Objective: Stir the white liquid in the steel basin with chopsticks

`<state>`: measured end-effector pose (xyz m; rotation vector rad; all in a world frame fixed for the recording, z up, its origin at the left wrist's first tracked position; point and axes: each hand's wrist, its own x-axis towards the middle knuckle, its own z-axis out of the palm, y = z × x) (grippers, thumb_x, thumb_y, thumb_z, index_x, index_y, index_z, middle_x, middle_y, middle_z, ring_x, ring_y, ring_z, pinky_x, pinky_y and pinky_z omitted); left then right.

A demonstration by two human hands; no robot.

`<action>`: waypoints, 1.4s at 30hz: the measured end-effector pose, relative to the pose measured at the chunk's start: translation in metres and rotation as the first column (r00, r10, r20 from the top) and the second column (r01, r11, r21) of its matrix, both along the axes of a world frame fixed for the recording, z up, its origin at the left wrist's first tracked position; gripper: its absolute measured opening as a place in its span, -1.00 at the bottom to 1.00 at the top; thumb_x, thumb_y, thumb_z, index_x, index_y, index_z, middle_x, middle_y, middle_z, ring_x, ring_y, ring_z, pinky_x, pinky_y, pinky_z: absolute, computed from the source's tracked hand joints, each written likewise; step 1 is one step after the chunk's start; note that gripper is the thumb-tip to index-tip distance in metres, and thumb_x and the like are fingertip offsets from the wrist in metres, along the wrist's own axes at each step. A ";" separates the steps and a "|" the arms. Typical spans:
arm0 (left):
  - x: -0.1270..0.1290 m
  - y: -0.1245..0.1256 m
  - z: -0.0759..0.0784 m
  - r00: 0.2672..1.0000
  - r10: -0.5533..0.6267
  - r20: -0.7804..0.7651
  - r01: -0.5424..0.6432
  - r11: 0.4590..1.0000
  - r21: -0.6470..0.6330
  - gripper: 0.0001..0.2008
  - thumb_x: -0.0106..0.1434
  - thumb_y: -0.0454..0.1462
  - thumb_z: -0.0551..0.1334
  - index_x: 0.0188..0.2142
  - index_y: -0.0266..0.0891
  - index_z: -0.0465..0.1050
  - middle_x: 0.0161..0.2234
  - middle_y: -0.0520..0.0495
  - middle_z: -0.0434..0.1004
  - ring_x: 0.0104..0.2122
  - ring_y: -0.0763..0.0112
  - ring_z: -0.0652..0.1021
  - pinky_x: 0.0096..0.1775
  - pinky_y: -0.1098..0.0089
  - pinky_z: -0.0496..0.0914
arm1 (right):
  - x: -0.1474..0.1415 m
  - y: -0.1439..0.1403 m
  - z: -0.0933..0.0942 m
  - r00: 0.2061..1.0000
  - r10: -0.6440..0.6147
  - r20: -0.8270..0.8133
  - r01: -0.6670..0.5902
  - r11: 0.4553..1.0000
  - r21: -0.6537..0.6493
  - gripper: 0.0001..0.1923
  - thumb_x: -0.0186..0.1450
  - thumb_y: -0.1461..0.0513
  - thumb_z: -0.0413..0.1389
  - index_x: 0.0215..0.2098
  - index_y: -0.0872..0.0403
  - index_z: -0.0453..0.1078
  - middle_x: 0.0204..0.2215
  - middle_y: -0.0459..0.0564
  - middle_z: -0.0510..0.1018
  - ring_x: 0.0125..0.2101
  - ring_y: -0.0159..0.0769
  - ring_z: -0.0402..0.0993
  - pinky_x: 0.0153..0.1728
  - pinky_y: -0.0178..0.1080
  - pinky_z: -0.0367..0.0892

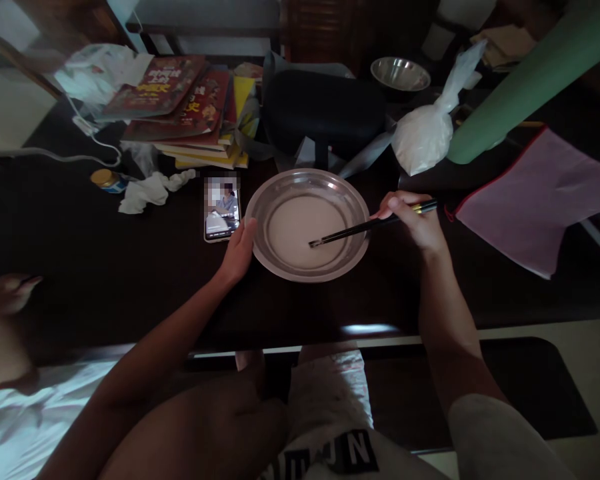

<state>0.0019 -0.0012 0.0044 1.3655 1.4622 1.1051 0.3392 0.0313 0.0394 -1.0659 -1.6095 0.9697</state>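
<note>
A wide metal basin point(260, 257) stands on the dark table, holding a pale, whitish liquid point(300, 223). My left hand point(240, 250) grips its left rim, the thumb on the edge and the other fingers mostly hidden against the side. In my right hand point(415, 217) is a pair of black chopsticks point(353, 231) with gold bands near the upper end. The fingers are closed round them at the basin's right side. Their tips reach into the liquid near the middle. Just left of the basin lies a lit phone point(223, 208) showing a person on its screen.
Books point(180, 107) are stacked at the back left, near crumpled tissue point(150, 190) and a small jar point(108, 180). Behind the basin sit a black case point(325, 107) and a knotted bag of white powder point(423, 140). A pink mesh bag point(535, 200) lies right. Another person's hand point(7, 293) is at left.
</note>
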 end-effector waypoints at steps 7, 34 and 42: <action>-0.001 0.001 -0.003 1.000 0.001 0.000 -0.001 1.000 0.008 -0.45 0.36 0.12 0.06 0.00 -0.24 0.50 0.02 -0.21 0.61 0.11 0.04 0.53 0.19 0.07 0.39 | -0.001 0.000 0.000 0.996 -0.088 0.000 0.088 0.994 0.066 -0.70 0.29 -0.04 0.23 -0.47 -0.07 0.58 -0.48 -0.12 0.63 -0.36 -0.29 0.62 -0.19 -0.15 0.48; -0.002 0.001 -0.004 1.000 0.002 0.020 -0.002 1.000 0.004 -0.45 0.35 0.14 0.07 0.01 -0.23 0.49 0.08 -0.22 0.58 0.17 0.01 0.49 0.24 0.06 0.34 | -0.001 -0.001 0.002 1.000 0.006 -0.015 -0.006 1.000 -0.014 -0.65 0.31 -0.06 0.20 -0.52 -0.06 0.57 -0.54 -0.13 0.61 -0.42 -0.29 0.62 -0.27 -0.16 0.49; -0.001 -0.001 0.002 0.999 -0.008 -0.031 0.008 1.000 -0.001 -0.47 0.38 0.09 0.04 0.03 -0.24 0.47 0.08 -0.21 0.58 0.18 0.02 0.48 0.26 0.02 0.32 | 0.002 0.001 0.000 0.995 -0.097 -0.012 0.098 0.994 0.053 -0.67 0.29 -0.04 0.23 -0.51 -0.05 0.58 -0.53 -0.14 0.62 -0.41 -0.30 0.61 -0.24 -0.18 0.48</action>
